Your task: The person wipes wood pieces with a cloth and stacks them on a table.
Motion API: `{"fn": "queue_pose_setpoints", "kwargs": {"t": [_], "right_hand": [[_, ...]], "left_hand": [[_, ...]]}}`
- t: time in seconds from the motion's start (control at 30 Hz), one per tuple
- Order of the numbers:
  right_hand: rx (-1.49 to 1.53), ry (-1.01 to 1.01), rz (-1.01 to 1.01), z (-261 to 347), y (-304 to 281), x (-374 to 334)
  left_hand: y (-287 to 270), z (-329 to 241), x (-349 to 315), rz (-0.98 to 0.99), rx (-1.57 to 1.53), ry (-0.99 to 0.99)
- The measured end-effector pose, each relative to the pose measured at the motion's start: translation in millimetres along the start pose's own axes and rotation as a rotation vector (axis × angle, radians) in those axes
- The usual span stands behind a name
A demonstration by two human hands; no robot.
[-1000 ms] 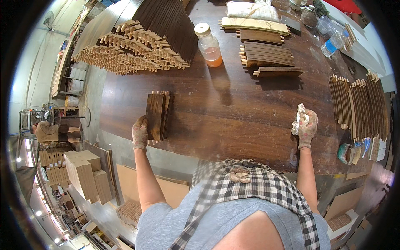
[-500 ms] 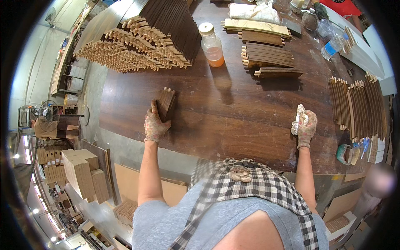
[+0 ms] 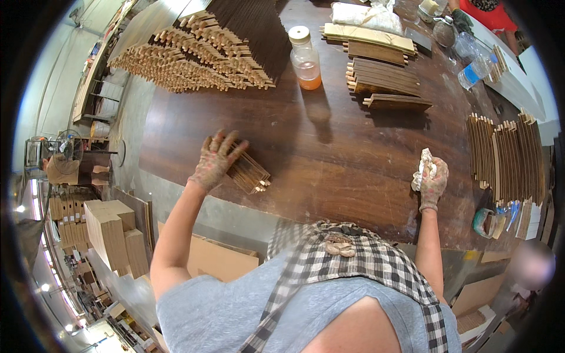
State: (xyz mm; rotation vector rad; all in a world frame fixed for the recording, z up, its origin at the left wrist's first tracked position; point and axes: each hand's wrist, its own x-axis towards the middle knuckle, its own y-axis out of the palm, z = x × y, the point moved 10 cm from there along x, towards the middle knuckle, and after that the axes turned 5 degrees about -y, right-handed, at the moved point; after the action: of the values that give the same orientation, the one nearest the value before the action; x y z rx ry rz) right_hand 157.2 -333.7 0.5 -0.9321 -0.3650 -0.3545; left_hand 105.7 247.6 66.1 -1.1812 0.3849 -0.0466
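Note:
Over the upper end of a small bundle of dark brown wooden slats point(image 3: 250, 172) is my left hand point(image 3: 213, 163), in a patterned glove. Its fingers are spread and slightly blurred; contact with the wood is hard to make out. The bundle lies slanted on the dark wood-grain table point(image 3: 335, 182), its pale dowel ends pointing down toward the right. Farther right, my gloved right hand point(image 3: 434, 183) is closed around a crumpled white cloth point(image 3: 422, 169), close to the tabletop.
A large stack of dowel-ended slats point(image 3: 247, 44) fills the far left. Beside it stands a bottle of orange liquid point(image 3: 306, 67). Smaller slat piles point(image 3: 382, 76) lie beyond the middle, more slats point(image 3: 509, 156) at the right. A co-worker's gloved hand point(image 3: 462, 22) shows far right.
The slat bundle has turned, its dowel ends swinging from the far side to the near right. My left hand has shifted up onto its other end, fingers spreading. The right hand stays nearly still.

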Motion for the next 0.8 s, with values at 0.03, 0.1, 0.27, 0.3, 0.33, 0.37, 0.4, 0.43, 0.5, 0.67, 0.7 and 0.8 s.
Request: {"fn": "queue_pose_setpoints", "kwargs": {"t": [0.03, 0.1, 0.27, 0.3, 0.33, 0.37, 0.4, 0.43, 0.5, 0.67, 0.7, 0.8], "right_hand": [[0.003, -0.007, 0.005, 5.2, 0.6, 0.7], [0.002, -0.015, 0.013, 16.4, -0.1, 2.9], [0.0, -0.001, 0.013, 6.8, 3.6, 2.0], [-0.016, 0.004, 0.013, 3.7, 2.9, 1.9], [-0.019, 0.003, 0.019, 4.4, 4.7, 2.9], [-0.014, 0.006, 0.015, 1.2, 4.2, 3.0], [-0.01, 0.009, 0.011, -2.1, 3.6, 3.0], [0.004, 0.01, 0.008, -2.8, 6.0, 3.2], [0.075, 0.069, 0.015, -11.5, 11.4, -0.2], [0.016, 0.036, 0.006, 9.6, 4.1, 5.1], [0.013, 0.026, 0.0, 12.3, 1.9, 5.1], [0.034, 0.038, -0.01, 9.8, 1.0, 4.7]], "left_hand": [[12.7, 17.4, -7.7, 0.051, 0.026, -0.147], [16.2, 51.0, -29.5, -0.227, -0.493, -0.462], [91.0, 47.9, -73.1, -0.333, -1.052, -1.096], [77.6, 33.0, -60.5, -0.266, -0.978, -1.075], [80.3, 30.0, -55.9, -0.286, -1.013, -1.052], [71.8, 24.9, -45.7, -0.259, -1.046, -1.054], [63.4, 21.3, -36.2, -0.231, -1.079, -1.054], [66.5, 24.4, -32.9, -0.224, -1.089, -1.035], [76.8, 31.5, -27.3, -0.211, -1.111, -0.987], [67.0, 22.5, -24.3, -0.168, -0.99, -1.036], [56.5, 16.3, -21.6, -0.169, -0.931, -1.052], [35.9, 4.7, -6.0, -0.074, -0.889, -1.016]]}}
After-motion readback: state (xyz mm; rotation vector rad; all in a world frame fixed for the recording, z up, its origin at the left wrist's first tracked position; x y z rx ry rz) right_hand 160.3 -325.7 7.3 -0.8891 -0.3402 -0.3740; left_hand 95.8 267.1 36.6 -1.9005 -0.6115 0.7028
